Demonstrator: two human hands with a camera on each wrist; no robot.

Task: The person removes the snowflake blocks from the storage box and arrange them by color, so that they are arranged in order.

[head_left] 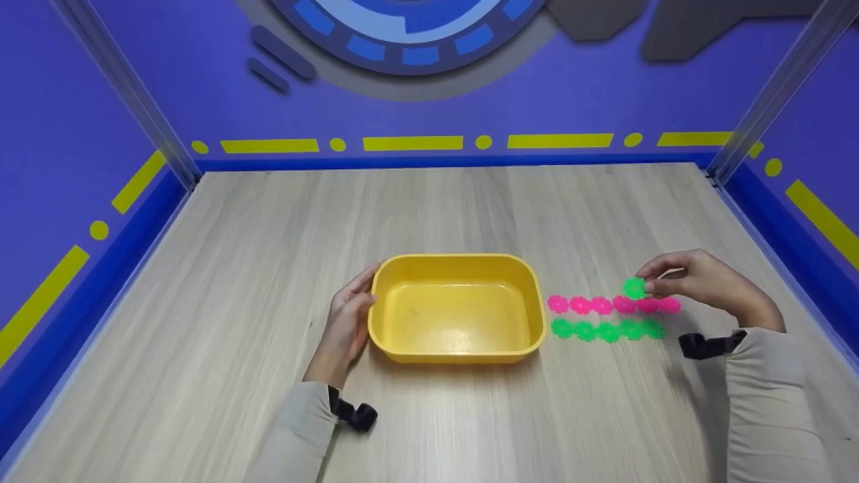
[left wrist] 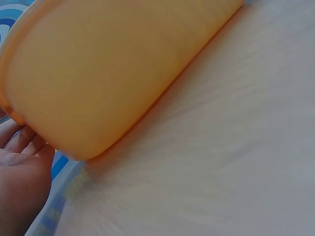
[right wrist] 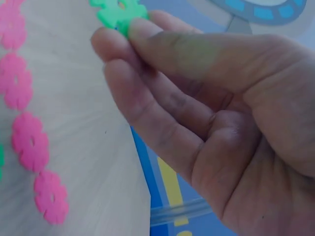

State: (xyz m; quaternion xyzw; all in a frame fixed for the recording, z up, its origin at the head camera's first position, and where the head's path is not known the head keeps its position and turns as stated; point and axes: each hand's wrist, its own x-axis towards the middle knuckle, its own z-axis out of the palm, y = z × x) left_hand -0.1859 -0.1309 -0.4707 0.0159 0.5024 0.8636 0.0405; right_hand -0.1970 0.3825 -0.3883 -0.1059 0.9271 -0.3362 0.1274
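A yellow plastic tub [head_left: 463, 357] stands on the table with nothing in it. At its left end my left hand [head_left: 348, 320] holds the rim, the fingers against the outer wall. In the left wrist view, part of that hand [left wrist: 22, 169] shows below the tub's rim, its fingertips partly hidden. Between thumb and fingertips, my right hand [head_left: 704, 278] pinches a green flower-shaped plastic piece [head_left: 633, 288], raised above a row of pink flower-shaped pieces [head_left: 580, 305]. Closer to me lies a row of matching green pieces [head_left: 609, 331]. The right wrist view shows the pinched piece's lower part.
The wooden table [head_left: 282, 228] is enclosed by a blue back wall [head_left: 429, 114] and blue side walls with yellow markings. Both rows lie just right of the tub. A black wrist camera [head_left: 359, 416] sits on the left forearm, another [head_left: 701, 346] on the right.
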